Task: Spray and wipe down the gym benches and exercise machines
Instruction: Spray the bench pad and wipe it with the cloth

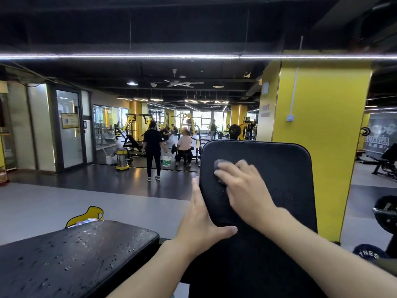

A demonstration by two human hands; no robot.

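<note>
The task is looking partly done, judging by how things lie. The upright back pad (279, 164), right of centre in the frame, is being wiped now. A few droplets are showing on its lower right face, so that patch is probably waiting for the cloth. The seat pad (75, 254), at lower left, is lying covered in spray beads and seems sprayed but not yet wiped. The other benches and machines, far back at centre and at the right edge, are too distant to judge.

The right hand (242, 188) is lying flat on the pad's upper left part, fingers spread and nearly straight, pressing a small grey cloth (219, 164) against it. The cloth is peeking out past the fingertips, and the hand is blurred. The left hand (199, 222) is bracing the pad's left edge, fingers reaching straight up along it and thumb lying across the face; it is holding nothing else.
</note>
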